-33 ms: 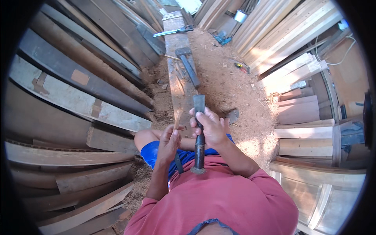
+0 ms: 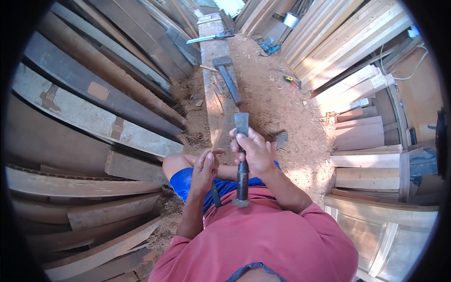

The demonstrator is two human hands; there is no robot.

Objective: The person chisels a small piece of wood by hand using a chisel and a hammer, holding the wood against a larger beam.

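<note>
A person in a red shirt (image 2: 272, 244) and blue shorts (image 2: 188, 181) sits astride a long, rough wooden beam (image 2: 213, 89) that runs from the centre of the frame up toward the top edge.

The right hand (image 2: 256, 152) is clenched around a chisel (image 2: 242, 160) at about mid-length. The flat, dull grey metal blade sticks up above the fingers, widening to a squared edge, and the dark round handle hangs below the palm, ending in a frayed, mushroomed butt near the shirt. The chisel stands nearly upright, just right of centre.

The left hand (image 2: 204, 171) is closed on a thin, pale sliver of wood (image 2: 216, 139), pinched between thumb and fingers; the sliver points upward, just beside the blade. A narrow dark strip hangs below this hand; what it is cannot be told.

Higher on the beam lies a hammer (image 2: 229, 77) with a dark blocky head and long handle, and beyond it a saw (image 2: 209, 37) crosses the surface near the top. Reddish sawdust (image 2: 282, 103) covers the ground on the right. Weathered grey planks (image 2: 94, 108) stack along the left, paler fresh boards (image 2: 357, 47) at the upper right.
</note>
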